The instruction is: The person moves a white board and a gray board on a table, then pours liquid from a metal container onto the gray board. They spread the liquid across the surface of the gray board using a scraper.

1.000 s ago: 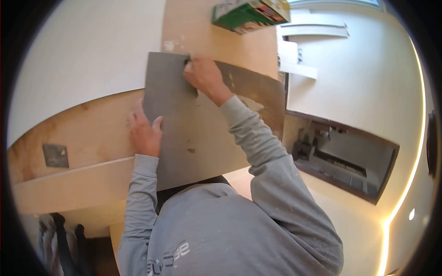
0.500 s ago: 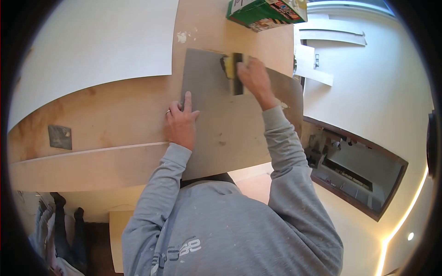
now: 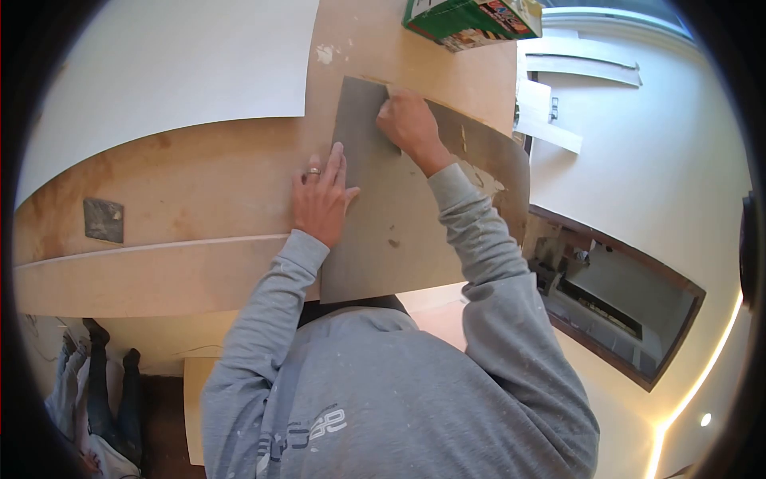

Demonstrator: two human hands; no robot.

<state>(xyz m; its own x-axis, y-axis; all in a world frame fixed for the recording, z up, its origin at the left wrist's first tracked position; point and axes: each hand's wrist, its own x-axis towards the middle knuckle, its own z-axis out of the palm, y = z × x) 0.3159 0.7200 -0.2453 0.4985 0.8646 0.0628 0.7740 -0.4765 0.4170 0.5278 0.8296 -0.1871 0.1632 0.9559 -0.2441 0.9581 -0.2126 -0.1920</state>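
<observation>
A grey board [image 3: 391,215] lies on the wooden bench top in front of me. My left hand [image 3: 321,203], with a ring on one finger, rests at the board's left edge, its fingers stretched out. Near the board's top edge my right hand [image 3: 409,122] is closed round a spreader, of which only thin edges show beside the fingers. Pale, whitish smears [image 3: 485,184] mark the board's darker right side.
A green box [image 3: 471,22] stands at the back of the bench. White sheet material [image 3: 183,64] covers the left back. A small dark square piece [image 3: 104,220] lies at the left. Pale strips [image 3: 586,64] are at the right.
My right hand has moved left with the spreader, which has turned so that its yellow and black face no longer shows. The board has shifted slightly right in view.
</observation>
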